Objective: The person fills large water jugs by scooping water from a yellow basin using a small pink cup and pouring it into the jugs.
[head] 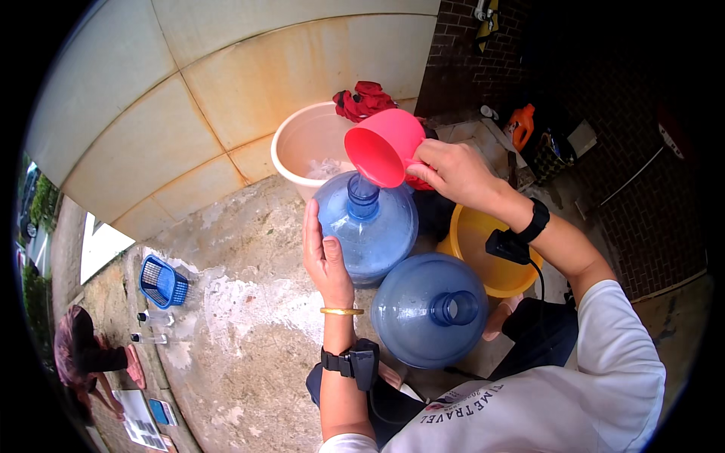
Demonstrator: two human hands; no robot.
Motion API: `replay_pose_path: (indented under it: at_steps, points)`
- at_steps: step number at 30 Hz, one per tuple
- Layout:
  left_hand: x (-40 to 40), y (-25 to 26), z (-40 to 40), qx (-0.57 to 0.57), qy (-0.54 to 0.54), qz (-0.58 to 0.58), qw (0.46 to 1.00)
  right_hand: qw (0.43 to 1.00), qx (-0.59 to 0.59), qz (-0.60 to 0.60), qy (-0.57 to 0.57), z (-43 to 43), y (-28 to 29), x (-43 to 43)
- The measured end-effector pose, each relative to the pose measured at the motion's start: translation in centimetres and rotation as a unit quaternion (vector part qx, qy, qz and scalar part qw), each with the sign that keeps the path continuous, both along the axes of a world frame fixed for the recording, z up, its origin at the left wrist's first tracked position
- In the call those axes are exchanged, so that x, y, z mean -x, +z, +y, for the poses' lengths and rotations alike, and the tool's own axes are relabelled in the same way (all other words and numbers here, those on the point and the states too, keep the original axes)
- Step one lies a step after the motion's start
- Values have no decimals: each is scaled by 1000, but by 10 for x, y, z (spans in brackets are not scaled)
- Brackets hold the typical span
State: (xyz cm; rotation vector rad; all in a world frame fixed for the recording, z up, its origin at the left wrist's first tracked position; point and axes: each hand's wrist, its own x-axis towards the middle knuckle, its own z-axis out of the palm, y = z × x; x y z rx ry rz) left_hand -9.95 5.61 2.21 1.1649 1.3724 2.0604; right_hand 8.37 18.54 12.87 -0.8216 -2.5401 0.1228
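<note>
My right hand [453,170] grips the handle of a pink plastic dipper [391,136]. The dipper is tipped over the mouth of an upright blue water-cooler bottle [368,243], and water runs from its lip into the neck. My left hand [327,257] is flat along the left side of that bottle, thumb apart from the fingers; whether the palm presses on it is hard to see. A second blue water-cooler bottle [408,317], its mouth uncapped, stands nearer to my body.
Behind the first bottle stands a pale pink tub [289,136], with red cloth [365,101] at its rim. A yellow bucket [470,226] is under my right forearm. Leftward are a blue basket [164,283], clear bottles [156,318] and a bending person [85,357]. A tiled wall [272,73] rises behind.
</note>
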Motion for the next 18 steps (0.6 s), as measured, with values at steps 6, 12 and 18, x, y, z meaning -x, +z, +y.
replay_pose_path:
  at_steps: [6,12,18]
  points:
    - [0,1,0,1,2,3,1000,997,-62,-29,30,-2,1,6]
    - [0,-1,0,-2,-7,-12,1000,988,-131,-21,73,-9,-2,13]
    - [-3,-9,1,3,-23,-9,1000,997,19,54,-44,-19,-11,-69]
